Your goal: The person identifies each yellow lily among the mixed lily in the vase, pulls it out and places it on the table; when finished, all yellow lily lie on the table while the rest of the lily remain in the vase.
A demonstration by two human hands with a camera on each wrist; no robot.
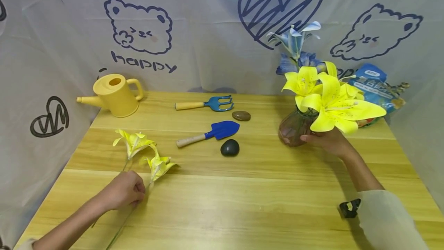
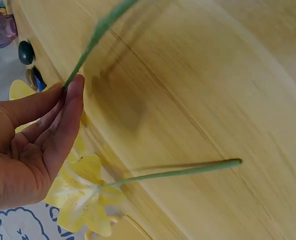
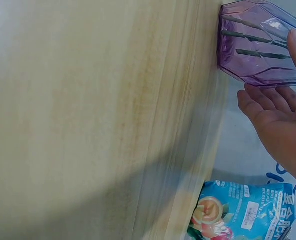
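Note:
My left hand [image 1: 123, 190] pinches the green stem [image 2: 90, 50] of a yellow artificial lily [image 1: 160, 166] between thumb and fingertips, low over the table. Beside it lies a second yellow lily [image 1: 133, 144], its stem [image 2: 188, 171] lying loose beyond the fingers. At the right, my right hand [image 1: 329, 142] holds the side of a purple-pink faceted glass vase [image 3: 260, 60], thumb in front and fingers along the far side. The vase stands upright, with yellow lilies [image 1: 329, 99] and blue flowers [image 1: 295, 43] in it. Several stems show through the glass; the blooms partly cover the right hand.
A yellow watering can [image 1: 116, 95] stands back left. Mid-table lie a blue hand fork [image 1: 220, 103], a blue trowel [image 1: 225, 129], a brown stone [image 1: 241, 115] and a black stone [image 1: 230, 147]. Behind the vase is a blue bag [image 3: 243, 210]. Drawn-on white cloth [image 1: 204, 41] hangs behind.

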